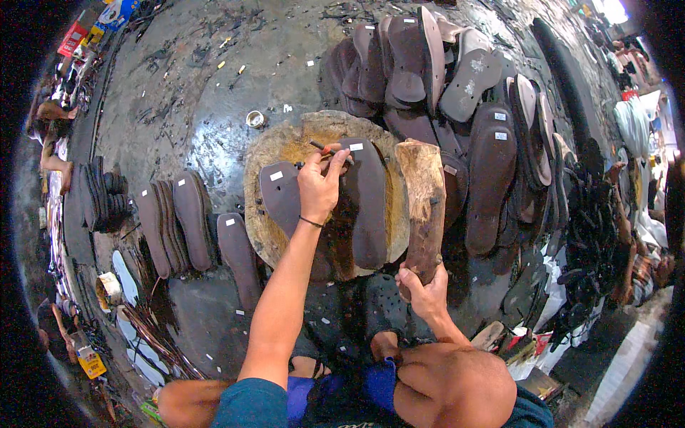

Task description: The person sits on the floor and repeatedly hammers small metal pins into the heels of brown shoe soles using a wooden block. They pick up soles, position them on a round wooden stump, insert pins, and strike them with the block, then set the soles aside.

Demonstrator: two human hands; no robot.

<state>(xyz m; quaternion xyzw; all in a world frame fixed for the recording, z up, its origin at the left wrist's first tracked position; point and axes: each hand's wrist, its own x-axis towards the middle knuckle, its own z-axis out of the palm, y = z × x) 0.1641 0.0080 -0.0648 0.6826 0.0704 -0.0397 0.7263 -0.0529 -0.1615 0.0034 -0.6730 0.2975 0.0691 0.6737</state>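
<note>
My left hand [319,187] is closed on a short dark punch-like rod [318,147] with a bit of red on it. It is over the far part of a round wooden block [309,127], between two brown sandal soles. The left sole [280,203] shows a small hole and a white label. The right sole [369,214] lies lengthwise on the block, with a white label at its far end. My right hand [426,291] grips the near, narrower end of a thick wooden club [426,196], held along the block's right side.
Several brown soles [191,217] stand in rows left of the block, and one sole [239,253] lies nearer. A large heap of soles [491,178] fills the right. A small round tin [255,119] sits beyond the block. Other people's limbs [53,153] show at the left rim.
</note>
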